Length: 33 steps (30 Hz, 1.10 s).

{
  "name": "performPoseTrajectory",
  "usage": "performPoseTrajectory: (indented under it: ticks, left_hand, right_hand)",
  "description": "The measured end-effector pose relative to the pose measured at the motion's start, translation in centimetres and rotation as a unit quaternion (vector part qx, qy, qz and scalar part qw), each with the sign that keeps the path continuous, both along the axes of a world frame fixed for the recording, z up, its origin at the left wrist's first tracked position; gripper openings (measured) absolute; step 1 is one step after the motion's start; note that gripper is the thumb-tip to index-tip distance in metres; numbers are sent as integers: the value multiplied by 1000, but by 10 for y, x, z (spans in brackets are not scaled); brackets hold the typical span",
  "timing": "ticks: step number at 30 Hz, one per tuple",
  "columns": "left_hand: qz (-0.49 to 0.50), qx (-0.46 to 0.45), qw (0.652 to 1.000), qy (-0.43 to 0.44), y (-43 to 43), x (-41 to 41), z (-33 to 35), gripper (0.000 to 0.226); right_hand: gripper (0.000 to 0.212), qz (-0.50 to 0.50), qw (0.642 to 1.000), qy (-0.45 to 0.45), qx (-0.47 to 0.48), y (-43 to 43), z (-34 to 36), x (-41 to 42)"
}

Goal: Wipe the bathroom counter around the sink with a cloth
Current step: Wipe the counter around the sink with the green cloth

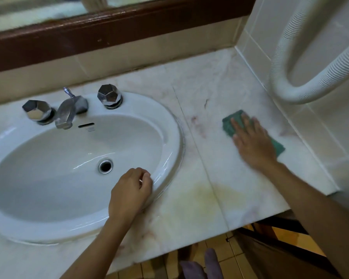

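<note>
For a clean pass, keep even pressure on the green cloth [229, 124] and overlap strokes from the tiled wall [320, 127] toward the sink [175, 137], covering the reddish marks [199, 127] and the yellow stain [199, 196]. The right hand [253, 140] presses the cloth flat on the marble surface [220, 168], grip apart, fingers straight. The left hand [129, 192] rests loosely curled on the sink rim, holding nothing.

We record that the right hand [254, 141] covers most of the cloth [228, 123]; only one corner and a strip beside the wall show. The hand's outline is blurred. The left edge cuts off the sink [169, 125], the top and right edges the hose [286, 93], and the top edge the mirror [38, 15]. The lettering [91, 129] below the overflow slot is too small to read.
</note>
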<state>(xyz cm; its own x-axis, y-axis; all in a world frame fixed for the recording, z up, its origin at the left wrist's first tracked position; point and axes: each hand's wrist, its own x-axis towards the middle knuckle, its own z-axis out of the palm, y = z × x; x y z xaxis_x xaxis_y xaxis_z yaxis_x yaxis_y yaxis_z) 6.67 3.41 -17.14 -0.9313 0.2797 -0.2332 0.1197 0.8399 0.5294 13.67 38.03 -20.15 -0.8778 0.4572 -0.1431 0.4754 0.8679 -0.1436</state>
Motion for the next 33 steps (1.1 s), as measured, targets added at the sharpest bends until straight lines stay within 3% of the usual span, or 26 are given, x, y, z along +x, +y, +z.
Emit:
performPoseTrajectory:
  ticks: [3,6,9,16,21,23,26,28,33]
  left_hand:
    - [-2,2,1000,2,0,0,-1,17]
    - [2,1,1000,6,0,1,0,17]
    - [3,1,1000,9,1,1,1,19]
    - [-9,18,999,27,-3,3,-1,22]
    - [-20,145,989,-3,-28,10,3,24]
    - [-32,152,988,17,-52,20,4,27]
    - [-27,41,994,97,-93,36,0,34]
    - [-11,-13,994,105,-113,39,-1,39]
    - [-30,-29,996,82,-132,34,-4,50]
  right_hand:
    - [54,-65,997,-18,-24,6,1,-41]
    - [53,-24,999,-1,-27,-36,-1,-51]
    - [54,32,999,27,-24,-92,-3,-24]
    - [58,35,998,6,-49,-216,9,43]
    - [54,145,986,-16,-83,-221,16,78]
    - [50,162,980,5,-113,-210,19,78]
    - [44,54,981,86,-166,-186,21,70]
    - [42,-19,981,126,-147,-161,21,64]
    - [42,-78,989,111,-64,-98,21,54]
